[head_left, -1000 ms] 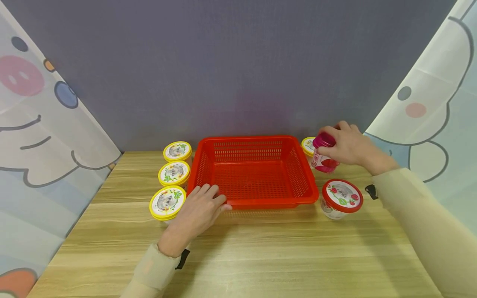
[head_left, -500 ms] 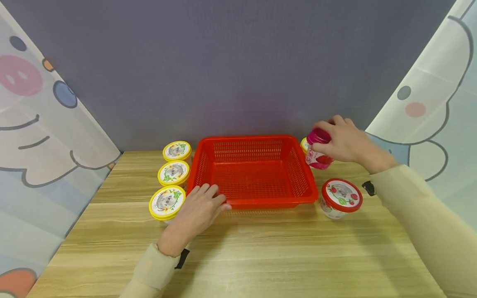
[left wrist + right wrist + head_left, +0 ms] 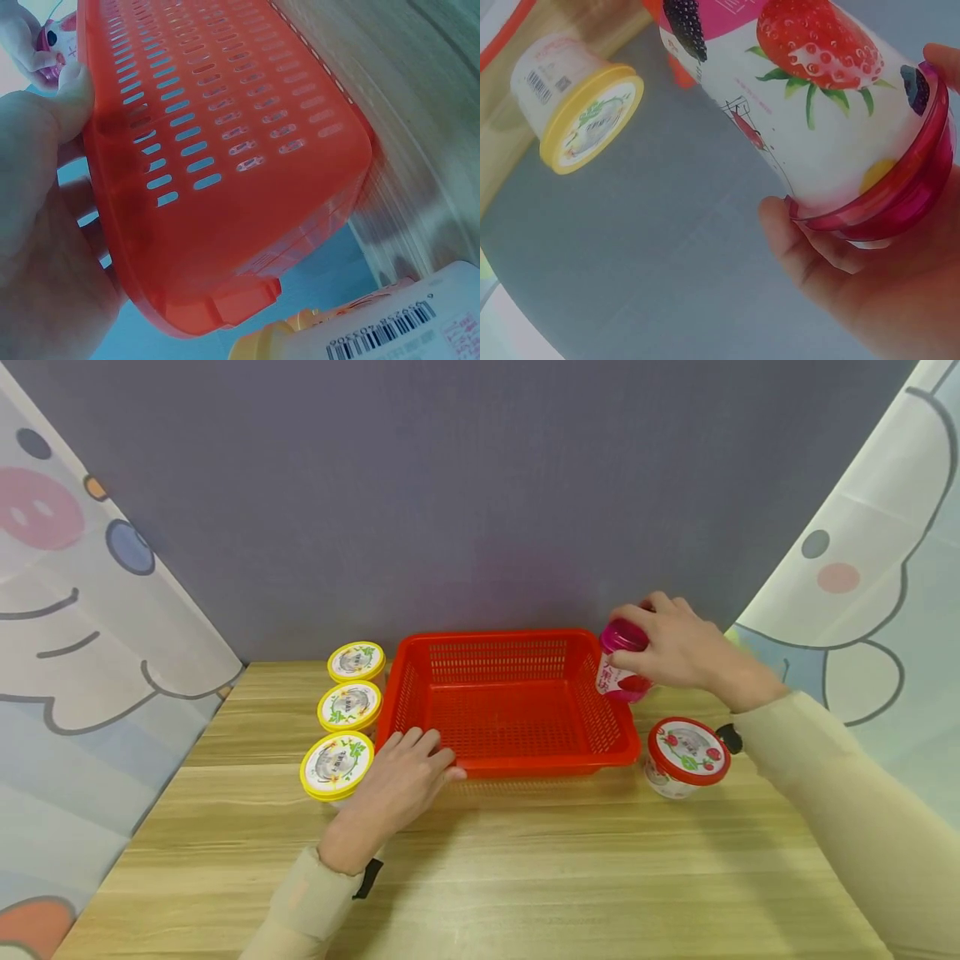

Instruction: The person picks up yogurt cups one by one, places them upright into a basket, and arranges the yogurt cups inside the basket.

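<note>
My right hand (image 3: 675, 647) grips a white cup (image 3: 611, 675) with a magenta lid and strawberry print, fingers and thumb round the lid end. In the head view this cup overlaps the right rim of the red plastic basket (image 3: 517, 767), slightly tilted. The right wrist view shows the strawberry cup (image 3: 810, 82) close up, its lid between thumb and fingers. My left hand (image 3: 405, 781) holds the basket's near left rim; in the left wrist view the thumb lies along the outside of the basket wall (image 3: 217, 232), with the other fingers partly hidden behind it.
Three yellow-lidded tubs (image 3: 349, 704) line the basket's left side. A red-lidded tub (image 3: 688, 753) stands to its right, near my right sleeve. Another yellow-lidded tub (image 3: 592, 120) shows in the right wrist view. A grey panel (image 3: 480, 502) rises behind the wooden table (image 3: 525, 877).
My right hand has carried the strawberry cup leftward, from beside the basket to over its right rim. The cup now covers the back right yellow-lidded tub. My left hand has stayed put.
</note>
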